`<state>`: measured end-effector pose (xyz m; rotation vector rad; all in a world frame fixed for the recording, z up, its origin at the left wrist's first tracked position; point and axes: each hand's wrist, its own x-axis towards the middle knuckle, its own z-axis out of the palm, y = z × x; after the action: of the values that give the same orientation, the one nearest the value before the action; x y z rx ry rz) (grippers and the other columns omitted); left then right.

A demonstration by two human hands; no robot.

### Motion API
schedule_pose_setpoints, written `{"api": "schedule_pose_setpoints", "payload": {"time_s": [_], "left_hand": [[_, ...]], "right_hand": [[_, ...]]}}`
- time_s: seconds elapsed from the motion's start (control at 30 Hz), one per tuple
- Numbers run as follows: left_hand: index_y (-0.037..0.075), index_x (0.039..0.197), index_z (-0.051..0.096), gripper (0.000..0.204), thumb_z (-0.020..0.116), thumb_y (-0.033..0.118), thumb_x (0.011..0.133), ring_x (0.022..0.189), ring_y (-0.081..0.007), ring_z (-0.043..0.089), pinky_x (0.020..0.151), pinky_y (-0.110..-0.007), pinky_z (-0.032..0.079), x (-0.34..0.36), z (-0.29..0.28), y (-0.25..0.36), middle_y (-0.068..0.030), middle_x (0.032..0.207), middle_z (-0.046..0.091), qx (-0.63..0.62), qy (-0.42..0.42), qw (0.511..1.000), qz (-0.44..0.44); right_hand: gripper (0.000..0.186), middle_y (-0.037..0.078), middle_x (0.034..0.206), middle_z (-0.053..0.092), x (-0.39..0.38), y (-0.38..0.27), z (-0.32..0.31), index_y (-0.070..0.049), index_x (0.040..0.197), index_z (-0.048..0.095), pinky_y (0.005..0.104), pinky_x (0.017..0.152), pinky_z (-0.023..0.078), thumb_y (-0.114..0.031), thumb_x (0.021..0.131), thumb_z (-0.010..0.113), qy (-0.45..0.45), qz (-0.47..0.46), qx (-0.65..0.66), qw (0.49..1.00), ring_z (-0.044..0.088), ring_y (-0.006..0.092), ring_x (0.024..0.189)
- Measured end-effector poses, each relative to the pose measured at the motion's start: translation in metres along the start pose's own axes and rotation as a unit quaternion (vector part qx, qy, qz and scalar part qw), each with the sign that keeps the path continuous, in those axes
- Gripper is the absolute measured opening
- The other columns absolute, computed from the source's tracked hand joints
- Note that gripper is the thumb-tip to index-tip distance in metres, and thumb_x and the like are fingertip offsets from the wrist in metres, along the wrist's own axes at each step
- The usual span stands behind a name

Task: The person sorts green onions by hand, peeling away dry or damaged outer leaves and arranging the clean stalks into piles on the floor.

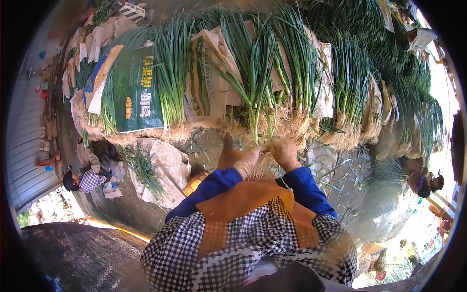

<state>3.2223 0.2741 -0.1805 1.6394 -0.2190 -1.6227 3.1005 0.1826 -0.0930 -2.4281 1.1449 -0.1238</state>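
Both hands work at the root end of a bunch of green onions [256,97] near the middle of the view. The left hand [247,160] is curled around the pale, hairy roots [265,168] of the bunch; its fingers are closed on them, though how tightly cannot be told. The right hand [284,152] sits just beside it, toward 3 o'clock, also closed on the same roots, with the back of the hand facing the camera. From the hands the green leaves of the bunch run away toward 12 o'clock, so the bunch lies directly above the hands and touches both.

The bunch belongs to a long heap of green onions [340,82] that stretches from 10 o'clock across to 2 o'clock, roots facing the person. Printed sacks [138,92] lie over parts of the heap at 10 and 11 o'clock. The blue sleeves [306,187] and a checked apron [253,243] fill the view toward 6 o'clock. A second person [85,177] in a checked shirt crouches at 9 o'clock beside a pale sheet [170,168] with loose leaves on it. Another person [423,180] is at 3 o'clock, well apart from the hands.
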Motion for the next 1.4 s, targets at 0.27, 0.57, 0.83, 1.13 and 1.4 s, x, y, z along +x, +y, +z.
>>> {"api": "schedule_pose_setpoints", "payload": {"time_s": [0.27,0.57,0.83,1.13,1.4], "left_hand": [[-0.003,0.099,0.061,0.022,0.057,0.011,0.082,0.072,-0.0153,0.060,0.065,-0.026,0.049,-0.016,-0.043,0.046,-0.0078,0.081,0.064,-0.134,-0.109,0.985,-0.022],[0.001,0.088,0.062,0.015,0.058,0.012,0.080,0.077,-0.0149,0.058,0.073,-0.027,0.045,-0.028,-0.032,0.049,-0.0067,0.082,0.063,-0.123,-0.088,0.988,0.041],[0.002,0.094,0.062,0.018,0.057,0.011,0.078,0.082,-0.0155,0.057,0.078,-0.029,0.044,-0.003,-0.053,0.015,-0.0049,0.089,0.062,-0.024,-0.065,0.994,0.090],[-0.002,0.080,0.065,0.019,0.056,0.015,0.077,0.077,-0.0179,0.059,0.075,-0.029,0.045,-0.009,-0.067,0.029,-0.0086,0.088,0.063,-0.114,-0.152,0.982,-0.007],[0.000,0.093,0.054,0.021,0.056,0.020,0.085,0.049,-0.0074,0.047,0.043,-0.018,0.040,-0.037,-0.075,0.091,-0.0035,0.065,0.054,-0.406,-0.287,0.865,-0.076]], "right_hand": [[0.025,0.011,0.087,0.065,-0.104,0.107,-0.009,-0.009,0.086,0.066,0.0370,0.066,0.050,-0.030,0.082,0.052,-0.362,0.166,-0.143,0.906,0.063,0.0294,0.082],[0.023,0.010,0.072,0.060,0.043,-0.014,0.009,-0.013,0.091,0.059,0.0344,0.055,0.047,-0.035,0.085,0.054,-0.216,0.034,0.052,0.974,0.058,0.0251,0.060],[0.021,0.006,0.054,0.054,0.044,-0.022,-0.021,-0.007,0.066,0.058,0.0312,0.043,0.043,-0.020,0.082,0.058,-0.003,0.002,0.222,0.975,0.051,0.0166,0.044],[0.015,0.004,0.057,0.047,0.040,-0.038,-0.012,-0.012,0.094,0.061,0.0325,0.045,0.044,-0.012,0.082,0.052,-0.135,-0.242,0.069,0.958,0.049,0.0182,0.049],[0.025,0.007,0.077,0.064,-0.041,0.102,-0.005,-0.009,0.095,0.064,0.0290,0.057,0.047,-0.030,0.086,0.054,-0.418,0.126,0.232,0.869,0.060,0.0169,0.069]]}}
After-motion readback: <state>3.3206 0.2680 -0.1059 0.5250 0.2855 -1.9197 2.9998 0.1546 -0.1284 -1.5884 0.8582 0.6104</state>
